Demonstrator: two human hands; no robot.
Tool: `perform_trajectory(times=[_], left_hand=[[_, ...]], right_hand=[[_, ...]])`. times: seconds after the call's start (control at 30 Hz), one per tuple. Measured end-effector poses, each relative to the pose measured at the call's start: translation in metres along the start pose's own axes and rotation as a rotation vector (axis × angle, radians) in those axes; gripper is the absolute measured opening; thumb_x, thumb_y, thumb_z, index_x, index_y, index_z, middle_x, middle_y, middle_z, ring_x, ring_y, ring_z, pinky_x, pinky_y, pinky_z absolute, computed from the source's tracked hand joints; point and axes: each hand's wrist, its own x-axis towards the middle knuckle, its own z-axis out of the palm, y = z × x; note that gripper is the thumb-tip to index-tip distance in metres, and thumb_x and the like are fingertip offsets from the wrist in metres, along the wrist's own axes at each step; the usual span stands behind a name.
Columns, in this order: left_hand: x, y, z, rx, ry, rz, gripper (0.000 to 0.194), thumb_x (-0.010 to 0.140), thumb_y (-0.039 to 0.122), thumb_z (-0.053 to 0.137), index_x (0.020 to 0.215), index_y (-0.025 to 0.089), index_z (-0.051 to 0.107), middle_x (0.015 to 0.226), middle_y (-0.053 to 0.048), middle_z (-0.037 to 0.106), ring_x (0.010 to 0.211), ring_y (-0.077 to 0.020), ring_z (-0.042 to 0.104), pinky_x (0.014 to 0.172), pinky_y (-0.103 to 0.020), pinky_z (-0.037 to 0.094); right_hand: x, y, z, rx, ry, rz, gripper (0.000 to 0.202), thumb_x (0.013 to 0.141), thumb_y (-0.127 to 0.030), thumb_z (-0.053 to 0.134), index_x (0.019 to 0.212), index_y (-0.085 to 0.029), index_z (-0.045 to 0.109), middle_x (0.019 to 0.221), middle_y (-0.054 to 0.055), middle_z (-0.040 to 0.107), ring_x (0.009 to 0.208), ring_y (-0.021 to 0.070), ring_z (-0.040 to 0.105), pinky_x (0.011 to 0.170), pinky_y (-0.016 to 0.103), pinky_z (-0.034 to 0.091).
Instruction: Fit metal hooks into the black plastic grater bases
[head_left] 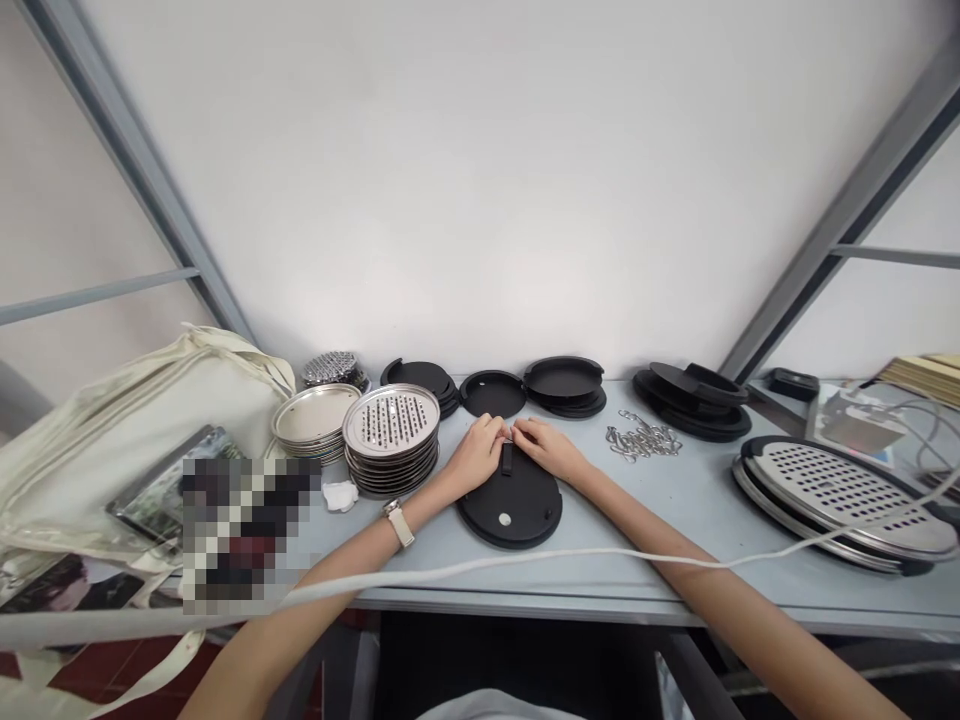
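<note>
A black round plate (517, 505) lies flat on the table in front of me. It has a small black tab (507, 459) near its far edge and a pale round spot (505, 519) near its close edge. My left hand (480, 450) and my right hand (549, 448) meet at the plate's far edge, fingers pinched together around a tiny bit that I cannot make out. Right of them lies a heap of small metal hooks (643, 438). To the left stands a stack of round metal grater discs (391, 425).
Stacks of black round trays (564, 378) line the wall. Plain metal discs (316, 415) and a white crumpled piece (340, 496) lie left, beside a cream bag (142, 420). Larger grater plates (844, 490) lie right. A white cable (600, 553) crosses in front of my forearms.
</note>
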Motion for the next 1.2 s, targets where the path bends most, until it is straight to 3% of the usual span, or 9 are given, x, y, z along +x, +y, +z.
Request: perform_trajectory(times=[0.2,0.67,0.97,1.2], left_hand=[[-0.002,0.004,-0.004,-0.036,0.094,-0.012,0.015,0.082,0.007,0.041,0.085,0.019,0.049,0.087,-0.002,0.052,0.085,-0.0159,0.051,0.08,-0.031,0.044],[0.003,0.003,-0.007,-0.263,0.121,-0.075,0.009,0.082,0.013,0.048,0.085,0.017,0.055,0.084,-0.002,0.059,0.08,-0.0127,0.058,0.073,-0.026,0.047],[0.003,0.002,-0.006,-0.356,0.094,-0.077,0.006,0.083,0.018,0.051,0.086,0.016,0.055,0.085,-0.002,0.061,0.08,-0.0122,0.061,0.077,-0.027,0.05],[0.003,0.004,-0.006,-0.422,0.08,-0.083,0.005,0.084,0.017,0.048,0.087,0.017,0.052,0.085,-0.002,0.061,0.077,-0.0115,0.062,0.075,-0.027,0.051]], right_hand=[[-0.001,0.002,0.002,0.029,0.075,0.019,0.027,0.09,-0.031,0.034,0.066,-0.021,0.037,0.06,-0.003,0.042,0.062,0.0134,0.043,0.058,0.025,0.032],[-0.001,-0.008,-0.004,0.071,0.109,-0.007,0.03,0.09,-0.03,0.036,0.062,-0.021,0.038,0.058,-0.001,0.045,0.063,0.0146,0.043,0.061,0.027,0.035],[-0.001,-0.011,-0.005,0.042,0.12,0.036,0.027,0.092,-0.031,0.031,0.068,-0.022,0.04,0.064,0.001,0.048,0.067,0.016,0.045,0.064,0.029,0.037],[-0.003,-0.016,-0.01,0.129,0.095,-0.003,0.023,0.093,-0.034,0.031,0.086,-0.021,0.049,0.071,0.0,0.053,0.069,0.0146,0.047,0.066,0.027,0.039]])
